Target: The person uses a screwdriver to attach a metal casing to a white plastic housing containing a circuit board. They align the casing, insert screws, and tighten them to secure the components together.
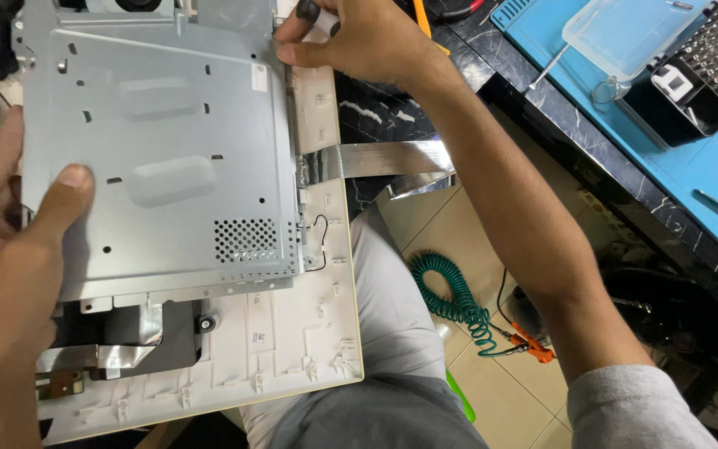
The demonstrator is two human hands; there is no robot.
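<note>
Head view — left hand (10, 241) flat on metal shield plate (159, 150); right hand (351, 37) pinching black-handled tool (313, 12) at plate's edge.

Matt grey metal shield plate (159, 150) on an off-white, seemingly plastic casing (292, 341), beside glossy foil ribbon (392, 158).

Bright even overhead light, sharp, soft shadows.
</note>
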